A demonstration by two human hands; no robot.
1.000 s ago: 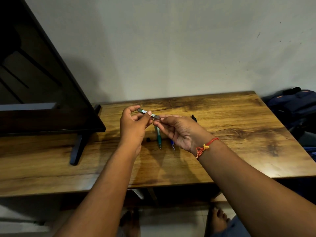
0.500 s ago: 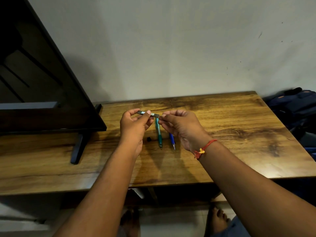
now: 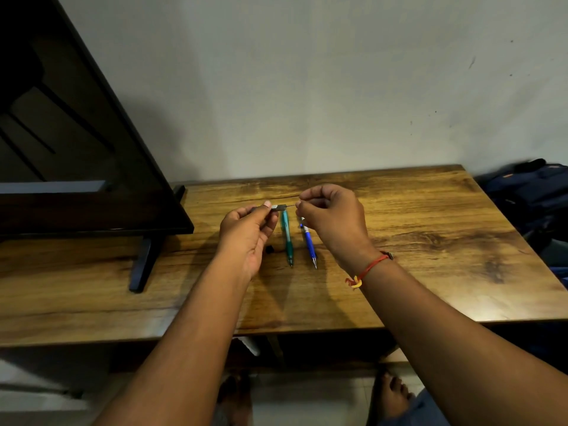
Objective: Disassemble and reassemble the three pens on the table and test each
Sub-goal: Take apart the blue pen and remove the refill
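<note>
The hands have drawn apart since half a second ago, baring a thin refill [image 3: 291, 206] between them. The left hand [image 3: 246, 229] pinches the dark pen barrel [image 3: 278, 207] and the right hand [image 3: 332, 216], fingers curled, pinches the refill's end, above the green pen [image 3: 287, 238] and blue pen [image 3: 309, 244] near the back edge of the tabletop [image 3: 430, 256].

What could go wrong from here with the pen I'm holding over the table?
The thin rod pinched by the right hand sticks out of the dark barrel in the left hand; pulled at an angle, it might bend. The small black piece lies loose on the table beside the left hand; a forearm could sweep it off.
</note>
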